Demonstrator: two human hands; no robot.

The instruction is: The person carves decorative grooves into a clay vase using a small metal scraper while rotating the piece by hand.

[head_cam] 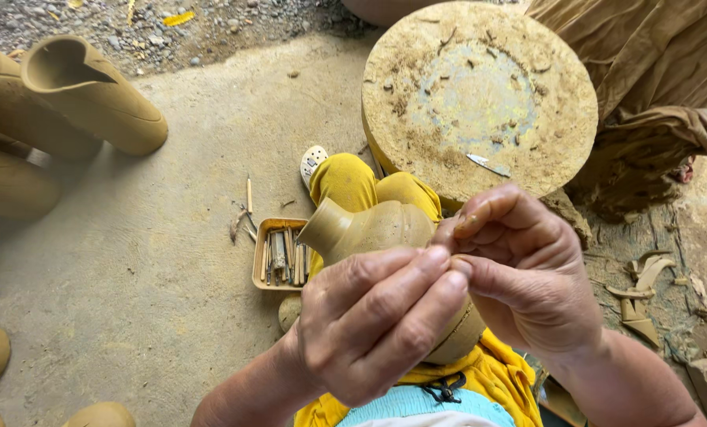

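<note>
1 unfired clay jug (369,229), dull olive, narrow neck pointing left, lies on the lap near centre. Left hand (369,324) and right hand (527,277) fingertips pinch together over its body.

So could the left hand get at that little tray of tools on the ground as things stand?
Probably yes. The tray lies open on the ground beside the knee, nothing covering it. But the left hand is pinching fingertips with the right hand over the clay jug, so it would have to let go first.

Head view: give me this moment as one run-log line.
left hand: fingertips pinched against right | right hand: fingertips meeting left | clay jug: unfired, on lap, behind hands | tool tray: on ground
</note>
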